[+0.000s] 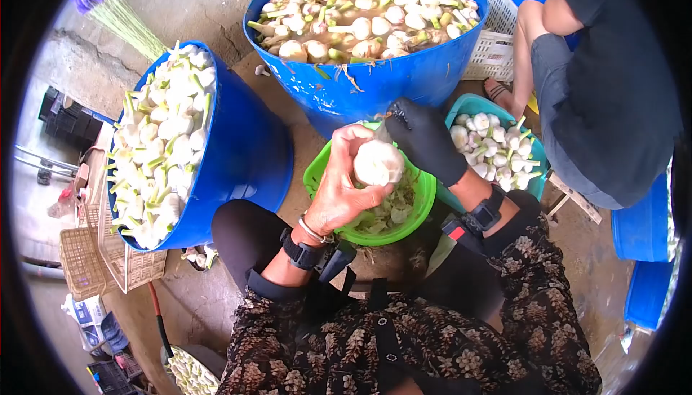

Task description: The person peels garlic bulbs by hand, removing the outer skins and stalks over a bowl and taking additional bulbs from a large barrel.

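My left hand [340, 186], bare and with a bracelet at the wrist, wraps its fingers round a white garlic bulb [378, 163]. Just beyond the bulb, my right hand [425, 139] in a black glove is closed, pinching a thin, pale piece of garlic skin [382, 134]; its fingertips are partly hidden. Below both hands sits a bright green basin [425, 204] with loose garlic peelings [393, 215] in it. Close to my right forearm, a teal basin [539, 151] holds several garlic bulbs [494, 143] with short stems.
A large blue tub [389, 85] of garlic in brownish water stands ahead. Another blue barrel [249, 150], heaped with garlic, is on the left. Beside it lies a wicker basket [85, 251]. A person in dark clothes [613, 78] sits at the right, near a white crate [494, 52].
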{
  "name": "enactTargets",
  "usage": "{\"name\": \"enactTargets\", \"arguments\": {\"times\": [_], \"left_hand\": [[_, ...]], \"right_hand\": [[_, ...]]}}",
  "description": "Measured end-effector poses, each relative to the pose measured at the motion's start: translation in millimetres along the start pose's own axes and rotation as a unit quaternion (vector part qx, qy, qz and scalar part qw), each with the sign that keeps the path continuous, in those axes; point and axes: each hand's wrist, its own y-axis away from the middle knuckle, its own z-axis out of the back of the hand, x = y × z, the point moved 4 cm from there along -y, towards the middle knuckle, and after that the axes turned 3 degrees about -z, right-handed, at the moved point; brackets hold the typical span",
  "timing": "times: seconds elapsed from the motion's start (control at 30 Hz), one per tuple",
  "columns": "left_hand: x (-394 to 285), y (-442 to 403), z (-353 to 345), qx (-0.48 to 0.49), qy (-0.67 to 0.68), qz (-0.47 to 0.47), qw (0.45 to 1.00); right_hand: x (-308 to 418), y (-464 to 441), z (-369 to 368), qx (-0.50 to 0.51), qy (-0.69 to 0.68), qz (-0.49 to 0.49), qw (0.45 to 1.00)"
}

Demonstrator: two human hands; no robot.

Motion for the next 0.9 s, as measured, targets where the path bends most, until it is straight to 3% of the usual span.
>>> {"name": "enactTargets", "arguments": {"times": [0.07, 0.2, 0.27, 0.37, 0.4, 0.5, 0.53, 0.67, 0.8, 0.9], "left_hand": [[1.8, 0.2, 4.7, 0.009, -0.030, -0.007, 0.999], [-9.0, 8.8, 2.0, 0.054, -0.063, -0.017, 0.996], [-15.4, 9.9, 4.6, 0.049, 0.010, -0.041, 0.998], [-16.5, 11.4, 19.8, 0.028, 0.133, -0.007, 0.991], [-15.1, 10.4, 26.2, 0.012, 0.116, -0.019, 0.993], [-12.3, 13.7, 32.7, -0.035, 0.102, -0.013, 0.994], [-10.9, 14.1, 32.9, -0.050, 0.102, -0.004, 0.994], [-0.9, 13.1, 27.5, -0.058, 0.093, 0.033, 0.993], [5.8, 7.3, 19.2, -0.072, 0.087, 0.022, 0.993], [6.3, 4.5, 17.8, -0.097, 0.067, 0.007, 0.993]], "right_hand": [[-9.0, 3.2, -11.5, 0.018, 0.011, 0.018, 1.000], [-40.8, 9.4, -35.2, 0.076, 0.171, 0.010, 0.982], [-57.7, 14.4, -36.0, 0.123, 0.166, -0.033, 0.978], [-49.0, 35.9, -52.1, 0.196, 0.130, 0.066, 0.970], [-34.4, 42.3, -43.7, 0.170, 0.170, 0.064, 0.969], [23.1, 22.8, -0.6, 0.127, 0.080, -0.051, 0.987], [31.4, 19.5, 8.9, 0.058, 0.032, 0.016, 0.998], [71.7, 20.4, 13.4, 0.055, 0.007, 0.078, 0.995], [58.8, 20.1, 14.7, 0.047, 0.061, 0.108, 0.991], [59.5, 20.7, 14.9, 0.055, -0.027, 0.048, 0.997]]}}
